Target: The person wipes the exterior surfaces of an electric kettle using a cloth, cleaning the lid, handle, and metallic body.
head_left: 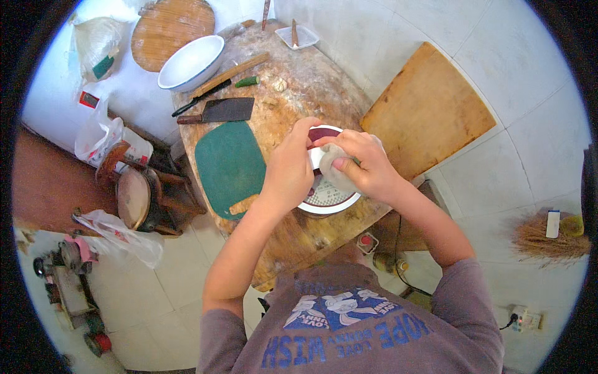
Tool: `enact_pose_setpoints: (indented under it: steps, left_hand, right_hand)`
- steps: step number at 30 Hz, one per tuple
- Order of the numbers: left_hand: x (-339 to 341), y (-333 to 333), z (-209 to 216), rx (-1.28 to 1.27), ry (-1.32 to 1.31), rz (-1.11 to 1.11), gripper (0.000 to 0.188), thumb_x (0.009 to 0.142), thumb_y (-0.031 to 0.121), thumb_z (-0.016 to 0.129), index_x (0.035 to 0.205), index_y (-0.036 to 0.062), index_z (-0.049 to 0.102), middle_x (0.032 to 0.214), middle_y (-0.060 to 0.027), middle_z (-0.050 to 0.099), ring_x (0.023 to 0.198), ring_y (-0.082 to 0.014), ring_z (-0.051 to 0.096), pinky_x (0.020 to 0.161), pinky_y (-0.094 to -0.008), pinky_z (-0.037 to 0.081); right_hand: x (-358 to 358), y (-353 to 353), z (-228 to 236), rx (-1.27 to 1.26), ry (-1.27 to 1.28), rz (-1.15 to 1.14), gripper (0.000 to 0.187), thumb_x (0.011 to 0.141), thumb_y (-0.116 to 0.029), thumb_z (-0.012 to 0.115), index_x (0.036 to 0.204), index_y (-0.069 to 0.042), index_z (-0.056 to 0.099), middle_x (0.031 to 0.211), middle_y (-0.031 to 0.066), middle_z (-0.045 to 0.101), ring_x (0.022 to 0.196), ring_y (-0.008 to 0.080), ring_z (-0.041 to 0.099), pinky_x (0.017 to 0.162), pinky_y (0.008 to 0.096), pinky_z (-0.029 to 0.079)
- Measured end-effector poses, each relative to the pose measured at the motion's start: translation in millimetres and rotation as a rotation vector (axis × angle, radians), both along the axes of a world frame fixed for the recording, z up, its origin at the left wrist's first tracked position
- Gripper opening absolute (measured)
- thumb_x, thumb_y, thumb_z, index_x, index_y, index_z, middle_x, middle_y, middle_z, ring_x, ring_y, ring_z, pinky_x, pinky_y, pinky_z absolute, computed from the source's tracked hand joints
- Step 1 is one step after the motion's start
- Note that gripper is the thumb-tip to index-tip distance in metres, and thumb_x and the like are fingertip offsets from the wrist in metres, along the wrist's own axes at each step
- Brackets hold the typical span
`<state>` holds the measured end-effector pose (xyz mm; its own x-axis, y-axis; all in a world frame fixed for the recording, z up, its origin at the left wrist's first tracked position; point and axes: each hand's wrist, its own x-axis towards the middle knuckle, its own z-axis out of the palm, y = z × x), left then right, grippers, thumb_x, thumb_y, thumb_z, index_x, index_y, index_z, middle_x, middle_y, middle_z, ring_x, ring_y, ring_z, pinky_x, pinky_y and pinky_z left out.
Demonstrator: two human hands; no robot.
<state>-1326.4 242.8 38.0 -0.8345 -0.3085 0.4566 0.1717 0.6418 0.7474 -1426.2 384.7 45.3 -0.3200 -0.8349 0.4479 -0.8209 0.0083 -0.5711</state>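
Both my hands are over a round appliance or plate (327, 194) with a white rim, a dark red part and a dotted, printed disc; its exact kind I cannot tell. With fingers curled at its left side, my left hand (294, 169) grips the white rim. A crumpled pale cloth (337, 167) is pinched in my right hand (367, 163), pressed against the rim and upper face. Left of my hands a green cutting board (229, 163) lies on the wooden table (311, 81). Beyond it rests a cleaver (228, 110) with a brown handle.
Farther back are a black-handled tool (202, 98), a wooden stick (232, 75), a cucumber piece (247, 81), a garlic bulb (280, 84), a white bowl (191, 62) and a white tray (298, 37). A large wooden board (428, 112) leans at the right. A stool (134, 198) stands left.
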Motion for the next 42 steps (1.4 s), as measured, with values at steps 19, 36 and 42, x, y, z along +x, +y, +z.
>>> enact_pose_setpoints:
  steps: [19,36,42]
  left_hand:
    - [-8.3,1.3,-2.3,-0.018,-0.012,0.013,0.055,0.079,0.001,0.04,0.132,0.0124,0.03,0.099,-0.0264,0.057,0.086,-0.0446,0.055,0.073,-0.0502,0.043]
    - [-8.5,0.9,-7.1,-0.109,0.043,0.123,0.061,0.079,0.003,0.041,0.137,0.0084,0.02,0.091,-0.0265,0.059,0.08,-0.0438,0.057,0.068,-0.052,0.043]
    - [-7.5,1.3,-1.5,-0.081,-0.006,0.066,0.063,0.078,0.001,0.041,0.137,0.0087,0.018,0.091,-0.0274,0.059,0.08,-0.0434,0.057,0.068,-0.0515,0.043]
  right_hand:
    - [-26.3,-57.0,8.6,0.304,-0.024,-0.399,0.036,0.086,-0.03,0.048,0.083,0.003,0.062,0.08,0.0242,0.062,0.078,0.0385,0.06,0.073,0.0468,0.046]
    - [-8.4,-62.8,25.1,0.627,0.059,-0.293,0.038,0.088,-0.027,0.043,0.075,0.002,0.063,0.076,0.0254,0.06,0.073,0.0394,0.061,0.067,0.0488,0.047]
    - [-49.7,-76.6,3.5,0.689,0.16,-0.159,0.034,0.085,-0.029,0.048,0.078,0.0,0.064,0.078,0.0236,0.061,0.078,0.04,0.06,0.069,0.0486,0.046]
